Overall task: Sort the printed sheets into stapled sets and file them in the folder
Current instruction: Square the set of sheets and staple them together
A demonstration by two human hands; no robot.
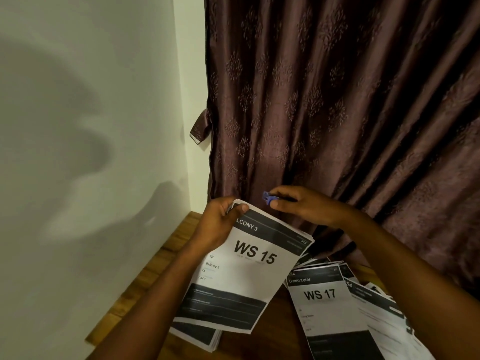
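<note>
Above the wooden table (145, 276), stapler (267, 197) neared the WS 15 set (249, 271)
Left hand (218, 224) pinched its corner, right hand (298, 206) gripped the stapler; fanned sheets risked a missed page

Dark brown curtain (337, 100) with a tone-on-tone floral motif, my black-and-white printed sheets (249, 268) (bold black header bars), little blue stapler (268, 197), warm brown wooden table (155, 268).

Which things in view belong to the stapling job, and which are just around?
In the job:
WS 15 set, held by left hand
blue stapler, in right hand
WS 17 sheets
lower stack

Just around:
curtain
wall
wooden table
</note>
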